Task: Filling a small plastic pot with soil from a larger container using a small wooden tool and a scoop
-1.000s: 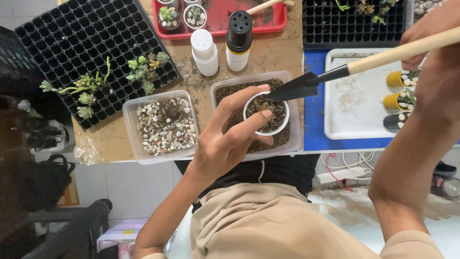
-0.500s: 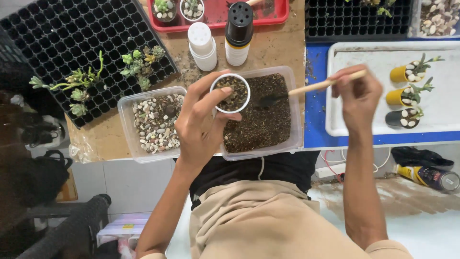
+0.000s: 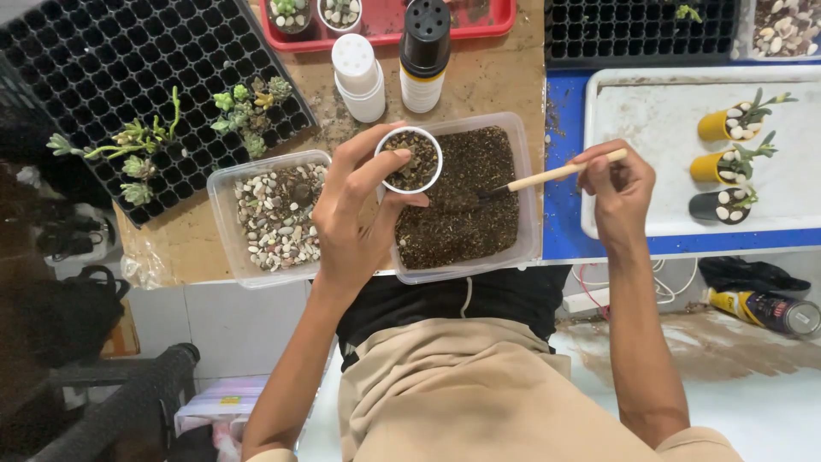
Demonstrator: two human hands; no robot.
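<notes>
Wooden-handled scoop (image 3: 547,177) pinched in right hand (image 3: 617,190), blade dug into soil tub (image 3: 524,184). Left hand (image 3: 355,214) wraps small white pot (image 3: 410,160) over the tub's near-left corner, mouth up. Best to keep pot level and lift small loads. Scoop's long axis runs left-right, blade pointing toward left hand. Pebble tub (image 3: 224,205) just beyond left hand.

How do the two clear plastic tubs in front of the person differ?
The clear plastic tub of pebbles holds mixed white and brown stones; the clear plastic tub of dark soil holds fine potting mix. The soil tub looks larger. The wooden-handled tool in the right hand dips into the soil tub; nothing reaches into the pebble tub. Both are lidless, rectangular, side by side.
</notes>
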